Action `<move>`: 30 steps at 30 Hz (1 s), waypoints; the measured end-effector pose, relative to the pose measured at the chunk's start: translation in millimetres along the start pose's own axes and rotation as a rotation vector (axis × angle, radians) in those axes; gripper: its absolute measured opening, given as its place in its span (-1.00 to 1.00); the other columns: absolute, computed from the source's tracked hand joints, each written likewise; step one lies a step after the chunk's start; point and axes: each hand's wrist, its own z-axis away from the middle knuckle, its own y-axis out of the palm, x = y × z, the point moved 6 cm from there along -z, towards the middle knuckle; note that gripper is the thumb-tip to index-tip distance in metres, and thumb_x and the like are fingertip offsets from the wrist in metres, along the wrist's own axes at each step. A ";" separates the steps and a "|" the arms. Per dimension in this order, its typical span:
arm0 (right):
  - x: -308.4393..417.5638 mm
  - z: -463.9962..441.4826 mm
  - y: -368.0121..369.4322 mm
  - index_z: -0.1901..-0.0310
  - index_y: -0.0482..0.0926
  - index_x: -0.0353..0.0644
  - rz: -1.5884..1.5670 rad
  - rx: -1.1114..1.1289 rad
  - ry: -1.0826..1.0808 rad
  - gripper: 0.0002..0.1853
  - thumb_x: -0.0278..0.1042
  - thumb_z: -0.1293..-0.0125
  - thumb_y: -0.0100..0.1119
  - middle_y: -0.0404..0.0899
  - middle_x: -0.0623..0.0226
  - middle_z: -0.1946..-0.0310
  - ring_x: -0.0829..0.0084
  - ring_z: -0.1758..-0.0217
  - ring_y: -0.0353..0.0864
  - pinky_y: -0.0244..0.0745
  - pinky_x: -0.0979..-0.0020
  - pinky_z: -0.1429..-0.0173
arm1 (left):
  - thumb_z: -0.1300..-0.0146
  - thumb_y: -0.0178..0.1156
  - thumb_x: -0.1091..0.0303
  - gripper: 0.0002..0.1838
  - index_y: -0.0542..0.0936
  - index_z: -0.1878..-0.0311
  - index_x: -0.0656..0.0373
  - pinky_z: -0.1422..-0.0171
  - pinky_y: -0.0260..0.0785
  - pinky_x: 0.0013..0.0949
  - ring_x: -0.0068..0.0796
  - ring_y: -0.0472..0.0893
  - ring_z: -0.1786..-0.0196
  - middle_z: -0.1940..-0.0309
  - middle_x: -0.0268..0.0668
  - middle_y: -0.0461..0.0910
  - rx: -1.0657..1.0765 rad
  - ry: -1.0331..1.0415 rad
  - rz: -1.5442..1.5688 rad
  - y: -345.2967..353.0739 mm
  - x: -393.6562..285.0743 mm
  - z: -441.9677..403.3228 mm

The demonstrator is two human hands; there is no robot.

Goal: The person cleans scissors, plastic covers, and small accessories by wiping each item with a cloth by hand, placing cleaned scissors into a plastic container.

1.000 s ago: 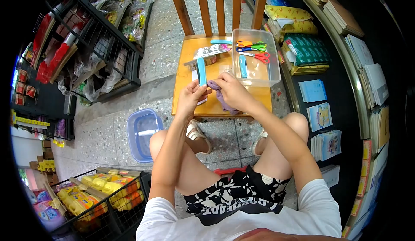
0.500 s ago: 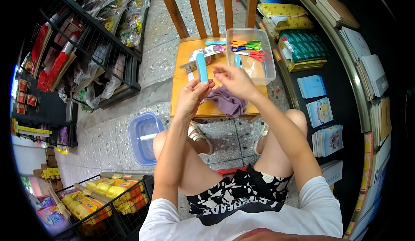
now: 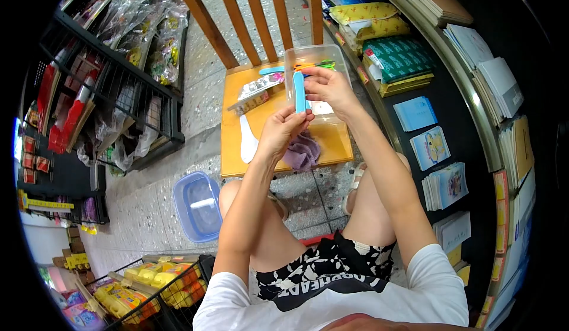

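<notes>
Upright over the wooden chair seat (image 3: 234, 153) is a light blue long-handled item (image 3: 300, 91). My left hand (image 3: 281, 130) pinches its lower end. At its upper right side, my right hand (image 3: 332, 92) has its fingers curled against it. Just below my left hand, a purple cloth (image 3: 303, 152) lies crumpled near the seat's front edge. A white spoon-shaped item (image 3: 248, 141) rests to the left. Behind my hands stands a clear plastic box (image 3: 315, 52) with colourful scissors (image 3: 323, 65), partly hidden by my right hand.
A silvery package (image 3: 255, 92) and another blue item (image 3: 272, 70) lie on the seat. A blue basin (image 3: 198, 206) sits on the floor at the left. Shelves with booklets (image 3: 444, 185) line the right side, and a wire basket of yellow bottles (image 3: 154, 283) stands at lower left.
My right hand let go of the purple cloth, which now lies on the seat, and came to the blue item. The blue item moved right, towards the box. The view shifted.
</notes>
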 end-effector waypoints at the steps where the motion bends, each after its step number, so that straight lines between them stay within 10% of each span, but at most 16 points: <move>1: 0.5 -1.0 -3.8 -0.08 0.51 -0.24 0.012 -0.003 -0.003 -0.69 -0.44 -0.30 0.17 0.62 0.33 0.20 0.52 0.19 0.63 0.61 0.46 0.09 | -0.31 0.16 0.49 -0.64 0.46 -0.15 0.36 -0.06 0.53 -0.56 -0.47 0.62 0.02 0.06 -0.20 0.59 0.005 -0.004 -0.004 2.5 0.9 -2.9; 17: -25.1 -46.7 -69.8 0.03 0.57 -0.29 0.394 -0.301 0.040 -0.71 -0.56 -0.18 0.21 0.64 0.23 0.31 0.48 0.26 0.66 0.61 0.48 0.16 | -0.35 0.05 0.45 -0.39 0.10 -0.36 0.52 -0.38 0.25 -0.30 -0.11 0.37 -0.30 -0.28 0.12 0.26 -0.207 -0.020 -0.009 6.1 -11.3 -44.3; 20: -39.0 -59.0 -73.6 0.11 0.62 -0.32 0.757 -0.357 -0.006 -0.73 -0.54 -0.10 0.24 0.67 0.18 0.32 0.44 0.26 0.68 0.60 0.44 0.14 | -0.36 0.04 0.38 -0.59 0.33 -0.16 0.47 -0.13 0.35 -0.40 -0.24 0.48 -0.05 0.02 -0.02 0.46 -0.300 -0.165 0.042 -21.3 9.8 -79.6; 24: -57.2 -67.7 -71.1 0.15 0.67 -0.23 0.988 -0.386 0.026 -0.72 -0.50 -0.03 0.25 0.68 0.09 0.26 0.26 0.20 0.69 0.55 0.32 0.04 | -0.36 0.01 0.24 -0.73 0.26 0.45 0.06 0.35 0.03 -0.38 -0.54 0.16 0.49 0.56 -0.44 0.14 -0.287 -0.230 0.202 -1.9 7.0 -86.9; 30: -57.9 -64.2 -58.0 0.27 0.68 -0.22 1.116 -0.315 0.063 -0.80 -0.56 -0.01 0.21 0.63 -0.08 0.22 0.05 0.08 0.64 0.54 0.18 -0.01 | -0.45 -0.16 0.01 -0.60 0.37 0.30 0.17 0.11 0.24 -0.31 -0.45 0.36 0.28 0.42 -0.31 0.37 -0.302 -0.261 0.266 1.2 12.0 -93.0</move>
